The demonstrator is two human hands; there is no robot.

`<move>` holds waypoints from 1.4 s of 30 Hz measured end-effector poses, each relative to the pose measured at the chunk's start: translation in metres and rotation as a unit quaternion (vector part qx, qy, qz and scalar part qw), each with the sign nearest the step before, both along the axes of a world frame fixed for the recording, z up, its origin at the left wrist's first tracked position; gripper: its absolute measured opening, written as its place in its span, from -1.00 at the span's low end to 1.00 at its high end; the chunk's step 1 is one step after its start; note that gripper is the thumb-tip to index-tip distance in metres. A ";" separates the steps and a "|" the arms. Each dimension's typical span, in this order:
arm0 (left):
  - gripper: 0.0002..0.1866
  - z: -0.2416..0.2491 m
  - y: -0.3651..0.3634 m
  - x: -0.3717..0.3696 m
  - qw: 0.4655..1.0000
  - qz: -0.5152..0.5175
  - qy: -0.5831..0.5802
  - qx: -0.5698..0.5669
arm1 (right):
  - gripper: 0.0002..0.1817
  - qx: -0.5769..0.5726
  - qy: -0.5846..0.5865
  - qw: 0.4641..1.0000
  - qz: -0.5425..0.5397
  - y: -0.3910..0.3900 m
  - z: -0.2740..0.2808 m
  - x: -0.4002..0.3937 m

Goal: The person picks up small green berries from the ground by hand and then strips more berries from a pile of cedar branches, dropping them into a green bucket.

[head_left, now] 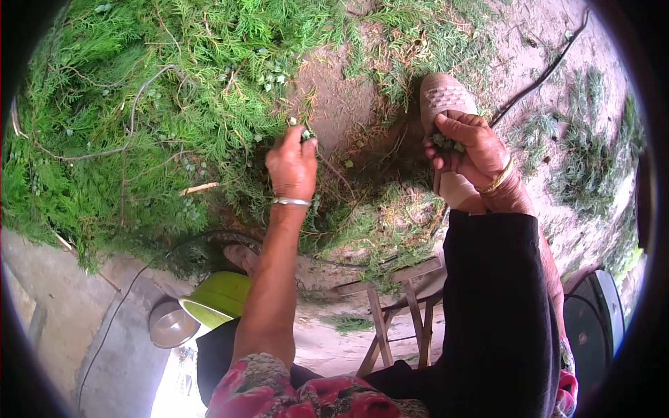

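My left hand (291,164) is closed at the edge of a heap of cut evergreen branches (139,90). Small pale green seed cones (306,134) show at its fingertips, beside the thumb. Over the shoe on the right, my right hand (477,150) is curled palm up around several green seed cones (446,143), its thumb lying above them. More cones (270,80) still hang among the feathery foliage near my left hand. How many cones are in either hand is partly hidden by the fingers.
A black cable (543,76) runs along the ground at upper right. Below the branches stand a lime-green basin (219,296), a metal bowl (173,325) and a wooden stool frame (380,320). Loose sprigs (592,132) lie on the right, and a dark case (592,313) stands at lower right.
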State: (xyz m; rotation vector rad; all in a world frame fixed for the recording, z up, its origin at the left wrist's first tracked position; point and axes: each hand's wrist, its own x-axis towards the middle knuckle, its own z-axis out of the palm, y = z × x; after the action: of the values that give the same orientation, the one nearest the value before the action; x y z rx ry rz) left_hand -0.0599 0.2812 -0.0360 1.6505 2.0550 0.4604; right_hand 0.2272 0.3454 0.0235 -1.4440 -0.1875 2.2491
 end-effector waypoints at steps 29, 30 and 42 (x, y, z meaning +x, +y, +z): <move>-0.70 0.070 0.030 0.128 0.507 0.273 -0.811 -0.107 | -0.87 0.244 -0.145 0.957 -0.064 -0.001 0.023 -0.024; -0.70 0.072 0.032 0.130 0.511 0.296 -0.801 -0.102 | -0.87 0.240 -0.153 0.957 -0.058 -0.001 0.023 -0.023; -0.77 0.101 0.042 0.169 0.889 0.016 -0.455 0.044 | -0.72 -0.005 0.039 0.975 -0.219 0.006 0.011 -0.004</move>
State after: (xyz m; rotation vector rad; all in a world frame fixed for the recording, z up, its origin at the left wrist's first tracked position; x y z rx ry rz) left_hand 0.1092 0.3231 0.0652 1.0946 1.3496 1.1017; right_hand 0.2228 0.3513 0.0342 -1.2520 0.1562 1.9391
